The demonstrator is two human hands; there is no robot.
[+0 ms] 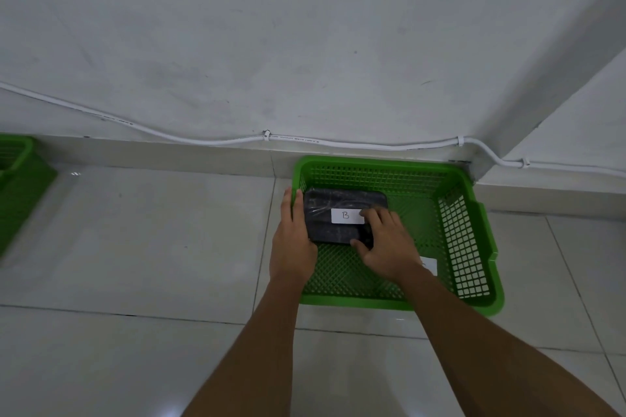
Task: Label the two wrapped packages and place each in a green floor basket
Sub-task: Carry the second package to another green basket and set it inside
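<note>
Head camera view: looking down at a corner of a room, both bare forearms reaching forward.
Wall (pixel 305 27): grey-white, filling the upper half, with a corner at about 2 o'clock.
Floor (pixel 135 247): pale glossy tiles across the lower half.
Cable (pixel 203 140): white, clipped low along the wall, running from 9 o'clock to 3 o'clock.
Green basket (pixel 467 234): lattice-sided, on the floor at the wall corner, just right of centre at roughly 3 o'clock.
Second green basket (pixel 17 186): only partly in frame at the 9 o'clock edge, well apart from the first (blurred).
Wrapped package (pixel 338 206): dark, flat, under clear film, inside the basket at its left rear part; whether it rests on the basket bottom cannot be told.
Left hand (pixel 293 240): fingers straight, pressed flat against the package's left side.
Right hand (pixel 386 244): fingers curled over the package's near-right corner, thumb at its near edge, gripping it.
Label (pixel 347 216): white, stuck on top of the package, marked "B".
White slip (pixel 429 264): on the basket bottom by the right wrist, partly hidden.
</note>
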